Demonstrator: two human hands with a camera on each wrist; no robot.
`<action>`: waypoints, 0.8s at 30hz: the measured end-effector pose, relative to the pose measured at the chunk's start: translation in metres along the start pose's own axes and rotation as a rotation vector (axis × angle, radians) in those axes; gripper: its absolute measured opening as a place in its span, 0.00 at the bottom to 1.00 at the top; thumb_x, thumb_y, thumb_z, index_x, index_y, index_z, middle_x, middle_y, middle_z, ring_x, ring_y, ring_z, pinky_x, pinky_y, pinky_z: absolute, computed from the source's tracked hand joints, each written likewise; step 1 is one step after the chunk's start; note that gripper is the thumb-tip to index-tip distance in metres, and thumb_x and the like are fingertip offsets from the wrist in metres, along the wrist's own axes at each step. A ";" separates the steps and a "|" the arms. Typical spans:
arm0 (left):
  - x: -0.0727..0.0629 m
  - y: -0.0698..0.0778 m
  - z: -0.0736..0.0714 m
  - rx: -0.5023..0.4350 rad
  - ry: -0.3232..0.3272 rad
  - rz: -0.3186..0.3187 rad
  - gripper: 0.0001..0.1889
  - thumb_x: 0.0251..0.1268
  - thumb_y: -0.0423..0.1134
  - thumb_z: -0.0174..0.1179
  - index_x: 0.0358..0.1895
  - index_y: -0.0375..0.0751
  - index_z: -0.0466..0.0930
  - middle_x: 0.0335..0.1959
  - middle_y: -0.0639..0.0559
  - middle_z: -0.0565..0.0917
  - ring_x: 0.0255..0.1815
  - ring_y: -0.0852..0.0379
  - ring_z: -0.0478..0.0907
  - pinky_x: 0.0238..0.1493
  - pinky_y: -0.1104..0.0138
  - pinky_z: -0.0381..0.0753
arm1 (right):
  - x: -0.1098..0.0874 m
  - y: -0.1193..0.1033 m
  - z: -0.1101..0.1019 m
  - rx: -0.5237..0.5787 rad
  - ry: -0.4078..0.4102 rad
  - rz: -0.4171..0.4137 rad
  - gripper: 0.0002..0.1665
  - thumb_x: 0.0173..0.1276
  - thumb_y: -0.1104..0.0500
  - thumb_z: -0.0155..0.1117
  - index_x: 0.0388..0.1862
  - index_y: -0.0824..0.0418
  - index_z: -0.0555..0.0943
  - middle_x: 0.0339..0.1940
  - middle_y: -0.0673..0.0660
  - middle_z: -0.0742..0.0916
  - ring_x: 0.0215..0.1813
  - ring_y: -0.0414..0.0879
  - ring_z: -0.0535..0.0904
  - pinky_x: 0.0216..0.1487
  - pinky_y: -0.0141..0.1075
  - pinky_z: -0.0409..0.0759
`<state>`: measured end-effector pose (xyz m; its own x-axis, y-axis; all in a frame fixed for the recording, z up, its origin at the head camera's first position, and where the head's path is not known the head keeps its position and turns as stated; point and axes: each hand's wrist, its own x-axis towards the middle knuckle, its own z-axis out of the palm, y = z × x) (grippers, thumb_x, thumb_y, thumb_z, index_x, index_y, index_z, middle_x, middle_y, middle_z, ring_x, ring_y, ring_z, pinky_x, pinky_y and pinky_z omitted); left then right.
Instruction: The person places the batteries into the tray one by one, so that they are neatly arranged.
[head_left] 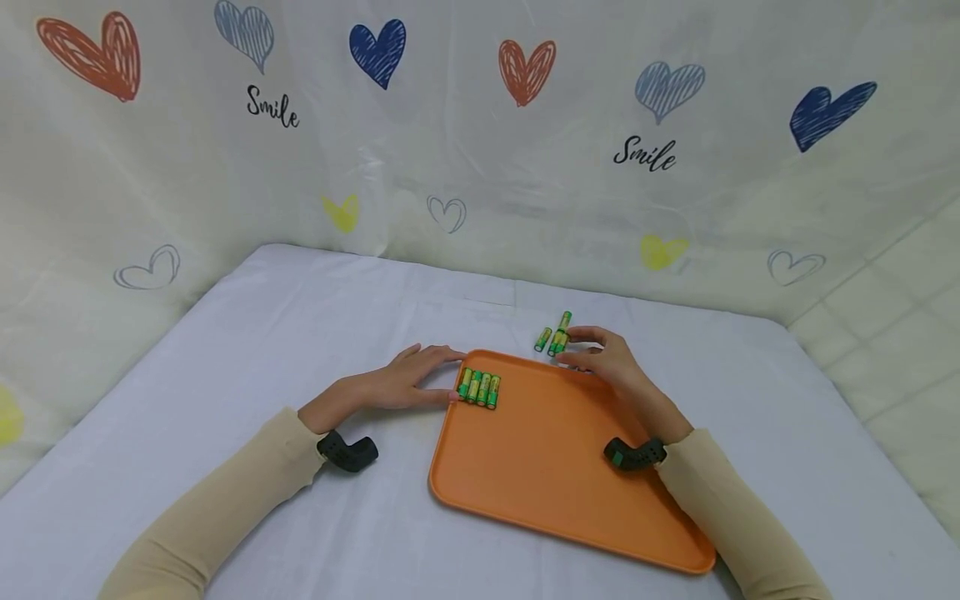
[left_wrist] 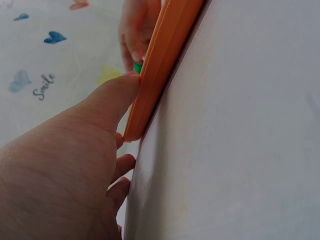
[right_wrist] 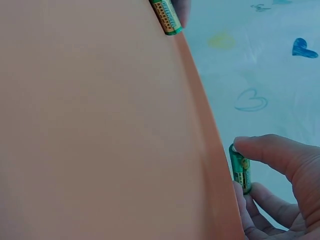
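Several green-and-yellow batteries [head_left: 483,389] lie side by side in a row in the upper left corner of an orange tray [head_left: 555,467]. My left hand [head_left: 412,379] rests at that corner, fingers extended, its thumb touching the rim beside the row. In the left wrist view the thumb [left_wrist: 122,90] lies against the tray's outer edge. Just beyond the far rim, my right hand [head_left: 607,358] is at a small group of loose batteries [head_left: 543,339]. The right wrist view shows it pinching one battery [right_wrist: 241,170] by its ends, between thumb and fingers.
A white cloth [head_left: 360,517] covers the table under the tray. Behind it hangs a pale curtain [head_left: 465,150] printed with hearts and the word Smile. A black wrist device [head_left: 348,451] is worn on the left arm and another device [head_left: 633,454] on the right.
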<state>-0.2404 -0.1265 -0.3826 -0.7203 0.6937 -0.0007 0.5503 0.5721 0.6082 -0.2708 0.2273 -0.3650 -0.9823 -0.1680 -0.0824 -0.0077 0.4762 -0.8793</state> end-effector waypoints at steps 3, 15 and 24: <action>0.000 0.000 0.000 0.003 0.004 0.007 0.36 0.69 0.57 0.57 0.75 0.48 0.58 0.74 0.52 0.62 0.77 0.53 0.52 0.76 0.48 0.34 | -0.002 -0.002 0.002 0.003 0.000 -0.001 0.35 0.64 0.56 0.70 0.67 0.65 0.71 0.63 0.65 0.76 0.37 0.38 0.79 0.40 0.29 0.78; 0.001 -0.001 0.001 0.019 0.005 -0.014 0.36 0.69 0.58 0.56 0.75 0.49 0.57 0.75 0.51 0.60 0.78 0.52 0.50 0.76 0.49 0.33 | -0.013 -0.014 0.012 -0.009 -0.040 -0.032 0.34 0.64 0.55 0.70 0.67 0.63 0.72 0.64 0.64 0.76 0.40 0.40 0.79 0.43 0.31 0.77; 0.000 -0.001 0.001 0.019 0.000 -0.008 0.36 0.69 0.57 0.56 0.75 0.49 0.57 0.76 0.50 0.59 0.79 0.51 0.48 0.76 0.49 0.33 | -0.023 -0.019 0.020 0.017 -0.049 -0.043 0.34 0.64 0.55 0.70 0.67 0.63 0.71 0.58 0.64 0.78 0.41 0.44 0.80 0.44 0.35 0.80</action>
<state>-0.2413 -0.1267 -0.3839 -0.7243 0.6894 -0.0055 0.5528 0.5855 0.5930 -0.2438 0.2047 -0.3563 -0.9707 -0.2306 -0.0670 -0.0462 0.4529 -0.8904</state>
